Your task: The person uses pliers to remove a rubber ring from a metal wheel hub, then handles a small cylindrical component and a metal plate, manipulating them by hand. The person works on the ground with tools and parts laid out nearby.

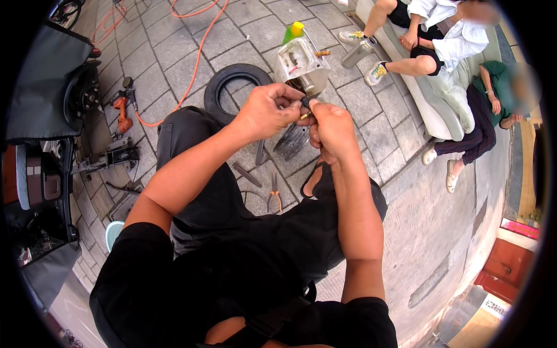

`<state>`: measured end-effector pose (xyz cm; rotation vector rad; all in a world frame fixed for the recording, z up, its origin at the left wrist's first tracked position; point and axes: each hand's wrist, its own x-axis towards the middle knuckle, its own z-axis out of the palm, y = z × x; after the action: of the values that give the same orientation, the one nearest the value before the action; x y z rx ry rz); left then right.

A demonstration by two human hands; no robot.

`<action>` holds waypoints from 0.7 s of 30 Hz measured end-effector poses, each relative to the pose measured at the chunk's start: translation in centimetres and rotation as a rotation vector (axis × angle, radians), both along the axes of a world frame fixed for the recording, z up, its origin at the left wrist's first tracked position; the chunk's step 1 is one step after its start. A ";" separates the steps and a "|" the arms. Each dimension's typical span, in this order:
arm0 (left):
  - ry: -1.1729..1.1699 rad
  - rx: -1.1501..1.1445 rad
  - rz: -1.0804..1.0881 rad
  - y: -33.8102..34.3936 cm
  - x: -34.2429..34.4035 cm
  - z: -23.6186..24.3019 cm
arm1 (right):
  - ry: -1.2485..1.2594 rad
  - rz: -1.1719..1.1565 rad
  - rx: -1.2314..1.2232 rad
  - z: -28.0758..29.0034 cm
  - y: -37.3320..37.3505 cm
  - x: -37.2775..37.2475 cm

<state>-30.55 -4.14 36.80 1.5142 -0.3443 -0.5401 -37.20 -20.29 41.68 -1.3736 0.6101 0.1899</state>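
My left hand (264, 111) and my right hand (335, 130) meet in front of me, above a wheel rim (292, 142). Between their fingertips is a small tyre valve with a black rubber part (305, 101) and a brass-coloured part (306, 116). Both hands are closed on it, and the fingers partly hide it. Just beyond my left hand lies a black tyre (212, 95), flat on the paving. On the ground between my legs are pliers with orange handles (274, 194) and a dark metal bar (246, 174); another bar (260, 153) lies by the rim.
A cut-open whitish plastic container (318, 76) stands beyond my hands, near a green-and-yellow bottle (294, 32) and metal flask (358, 52). Leftward are an orange power tool (121, 113), an orange hose (196, 75) and a dark vehicle (43, 87). Two people sit on a grey couch (432, 110), right.
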 end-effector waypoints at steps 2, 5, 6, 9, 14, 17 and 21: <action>0.007 0.023 -0.023 0.1 0.0 0.6 | 0.017 -0.008 0.047 0.0 -0.3 0.0; 0.003 0.017 -0.038 0.2 0.0 0.8 | 0.024 -0.014 0.105 0.2 -0.5 -0.1; 0.003 0.012 -0.035 0.2 0.0 0.9 | 0.023 -0.015 0.122 0.2 -0.5 -0.1; 0.015 -0.020 -0.022 0.1 0.0 0.7 | 0.004 -0.016 0.113 0.2 -0.4 -0.2; 0.030 -0.015 -0.007 0.1 -0.1 1.1 | -0.021 0.010 -0.031 0.1 -0.3 -0.3; 0.007 0.008 -0.009 0.0 0.0 1.1 | -0.087 0.061 -0.251 -0.2 -0.1 -0.5; 0.031 0.034 -0.048 0.3 0.3 2.1 | -0.176 0.147 -0.411 -0.2 -0.2 -0.6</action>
<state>-30.22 -3.84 38.85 1.5316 -0.3502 -0.6097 -37.84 -20.50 41.51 -1.8127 0.4128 0.0598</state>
